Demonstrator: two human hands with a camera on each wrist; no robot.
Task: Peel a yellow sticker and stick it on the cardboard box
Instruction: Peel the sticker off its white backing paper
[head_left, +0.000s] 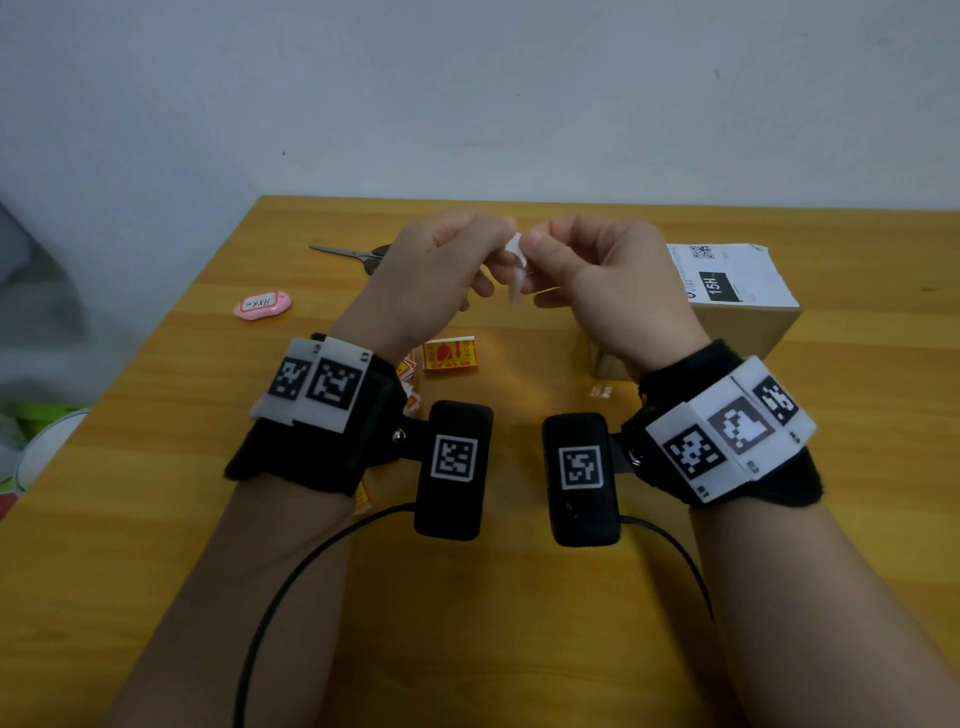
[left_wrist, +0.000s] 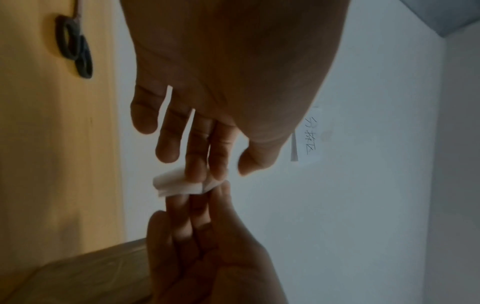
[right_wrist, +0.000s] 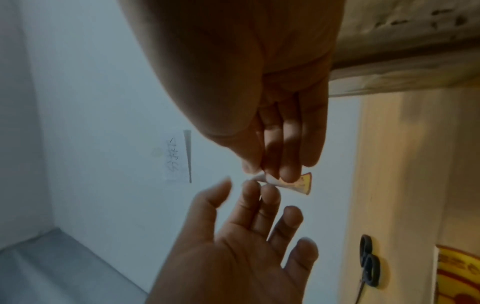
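Observation:
Both hands are raised over the table with their fingertips meeting. My right hand (head_left: 537, 249) (right_wrist: 265, 172) pinches a small sticker (head_left: 515, 270) (right_wrist: 302, 185) between thumb and fingers; its white backing faces me and a yellow printed edge shows in the right wrist view. My left hand (head_left: 498, 249) (right_wrist: 239, 185) has fairly straight, spread fingers. Its index and middle tips touch the sticker's white corner (left_wrist: 176, 186), with the thumb a little apart. The cardboard box (head_left: 743, 327), with a white shipping label (head_left: 727, 275) on top, stands just right of my right hand.
More yellow stickers (head_left: 449, 356) lie on the wooden table (head_left: 519, 597) under my left wrist. Scissors (head_left: 358, 254) lie at the back behind my left hand. A pink tag (head_left: 262, 305) lies to the left. Black cables trail from both wristbands.

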